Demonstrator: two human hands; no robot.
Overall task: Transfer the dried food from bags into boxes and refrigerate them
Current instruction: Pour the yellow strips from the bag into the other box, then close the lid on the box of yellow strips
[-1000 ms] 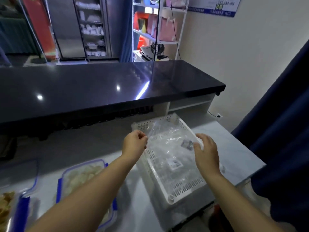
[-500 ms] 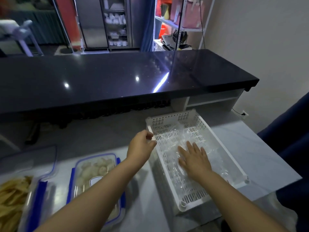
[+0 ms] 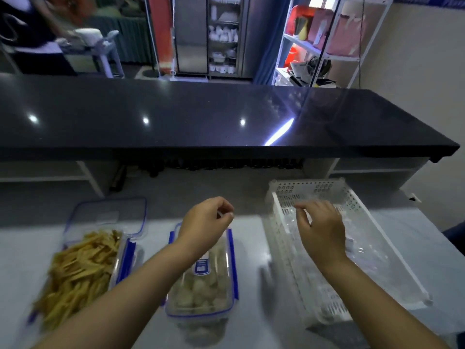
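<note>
Two boxes (image 3: 118, 263) (image 3: 232, 260), yellow strips (image 3: 78, 270), pale balls (image 3: 198, 293), bags (image 3: 364, 250) in basket (image 3: 309, 187), empty left fingers (image 3: 225, 206) curled, right fingers (image 3: 302, 206) slack

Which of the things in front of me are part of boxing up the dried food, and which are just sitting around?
Job: open box of yellow strips, its loose lid, lidded box of pale round pieces, white basket, empty clear bags in it.
Lying about: black counter, shelf rack, glass cabinet.

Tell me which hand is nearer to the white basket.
Right. The right hand is over the white basket; the left hand is off to its left, above the box of pale food.
</note>
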